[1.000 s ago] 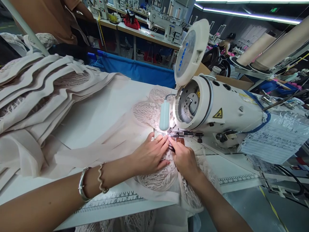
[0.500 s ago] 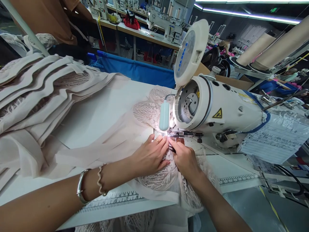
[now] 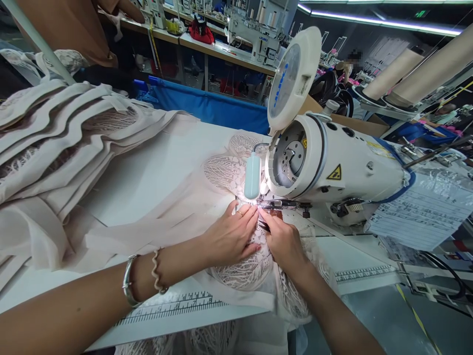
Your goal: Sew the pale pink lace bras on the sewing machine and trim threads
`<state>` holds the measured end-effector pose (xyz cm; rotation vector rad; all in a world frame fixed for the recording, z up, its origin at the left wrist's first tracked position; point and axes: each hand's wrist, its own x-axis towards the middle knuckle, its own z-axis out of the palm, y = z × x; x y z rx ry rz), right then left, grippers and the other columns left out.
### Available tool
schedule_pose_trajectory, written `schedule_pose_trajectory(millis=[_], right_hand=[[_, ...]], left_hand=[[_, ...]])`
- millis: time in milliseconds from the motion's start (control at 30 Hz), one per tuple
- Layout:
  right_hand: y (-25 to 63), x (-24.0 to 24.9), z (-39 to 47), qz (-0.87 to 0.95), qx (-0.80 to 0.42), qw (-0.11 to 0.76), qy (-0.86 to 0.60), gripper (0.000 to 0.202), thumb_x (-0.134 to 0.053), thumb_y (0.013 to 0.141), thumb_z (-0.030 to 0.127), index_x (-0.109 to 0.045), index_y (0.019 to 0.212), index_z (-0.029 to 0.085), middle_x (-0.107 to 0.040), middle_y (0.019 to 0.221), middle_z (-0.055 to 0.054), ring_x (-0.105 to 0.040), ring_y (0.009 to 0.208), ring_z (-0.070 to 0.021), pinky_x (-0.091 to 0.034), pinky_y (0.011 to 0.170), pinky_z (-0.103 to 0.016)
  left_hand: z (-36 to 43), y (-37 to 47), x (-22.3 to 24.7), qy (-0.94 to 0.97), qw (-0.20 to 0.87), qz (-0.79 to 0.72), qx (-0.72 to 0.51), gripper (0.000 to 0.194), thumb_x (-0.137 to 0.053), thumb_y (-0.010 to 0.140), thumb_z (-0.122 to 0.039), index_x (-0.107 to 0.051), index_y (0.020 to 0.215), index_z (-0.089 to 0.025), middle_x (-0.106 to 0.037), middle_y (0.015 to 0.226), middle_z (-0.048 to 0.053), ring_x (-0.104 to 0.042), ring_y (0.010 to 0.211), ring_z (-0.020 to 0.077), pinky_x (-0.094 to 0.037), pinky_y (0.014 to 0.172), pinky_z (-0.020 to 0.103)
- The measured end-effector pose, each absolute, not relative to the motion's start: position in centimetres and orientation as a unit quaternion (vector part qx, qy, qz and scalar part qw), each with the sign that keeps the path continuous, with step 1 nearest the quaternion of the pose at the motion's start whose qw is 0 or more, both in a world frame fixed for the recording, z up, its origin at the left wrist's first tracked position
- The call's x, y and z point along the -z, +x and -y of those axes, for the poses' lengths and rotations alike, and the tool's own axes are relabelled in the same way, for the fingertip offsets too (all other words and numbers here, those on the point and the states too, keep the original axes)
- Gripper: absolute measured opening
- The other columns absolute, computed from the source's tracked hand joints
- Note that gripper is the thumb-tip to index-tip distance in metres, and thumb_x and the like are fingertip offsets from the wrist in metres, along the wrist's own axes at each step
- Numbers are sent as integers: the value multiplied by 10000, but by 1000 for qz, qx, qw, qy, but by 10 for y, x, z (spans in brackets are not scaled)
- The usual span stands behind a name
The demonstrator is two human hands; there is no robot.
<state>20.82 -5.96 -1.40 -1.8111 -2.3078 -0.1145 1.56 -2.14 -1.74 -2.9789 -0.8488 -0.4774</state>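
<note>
Pale pink lace fabric [image 3: 240, 276] lies on the white sewing table, passing under the needle area of a sewing machine [image 3: 354, 158]. My left hand [image 3: 231, 234] rests flat on the lace, fingers stretched, tips just in front of the lit needle area. Beside it my right hand [image 3: 284, 241] is closed, its index fingertip pressing the cloth near the left fingertips. A small dark pronged tool [image 3: 264, 225] sticks out from under the right fingers; its kind is not clear. A mint-green lamp [image 3: 252, 176] hangs above. The needle itself is lost in the glare.
A layered heap of pale lace pieces [image 3: 62, 143] fills the table's left. The machine's round cover [image 3: 294, 81] stands raised. A ruler scale [image 3: 177, 308] runs along the front edge. Behind are a blue cloth trough [image 3: 210, 106], thread cones [image 3: 393, 74] and a person in brown [image 3: 66, 29].
Both hands stay almost where they were on the lace. The left forearm with its bracelets has shifted slightly right. The person behind has moved an arm, and pale cloth now shows by it.
</note>
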Motion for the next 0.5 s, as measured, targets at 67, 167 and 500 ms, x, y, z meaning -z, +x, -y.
schedule_pose_trajectory(millis=[67, 167, 500], right_hand=[[208, 13, 59, 781, 36, 97, -616, 634, -480, 800, -36, -649, 1369, 184, -786, 1054, -82, -742, 844, -214, -566, 732, -281], [208, 13, 59, 779, 33, 88, -620, 639, -480, 794, -37, -649, 1370, 181, -788, 1024, -78, -742, 833, -225, -567, 718, -293], [204, 7, 53, 765, 7, 74, -640, 507, -482, 819, -7, -661, 1262, 163, -785, 943, -95, -731, 804, -241, -517, 689, -295]], left_hand=[[22, 16, 17, -950, 13, 272, 154, 657, -370, 1040, -523, -500, 1398, 12, -554, 1432, 262, -517, 1303, 380, -281, 1097, 559], [23, 16, 17, -950, 24, 272, 151, 648, -366, 1042, -524, -520, 1378, 8, -578, 1404, 260, -531, 1285, 380, -279, 1096, 563], [19, 15, 21, -944, 45, 283, 163, 692, -331, 1048, -558, -495, 1418, 4, -573, 1426, 252, -541, 1297, 370, -323, 1092, 572]])
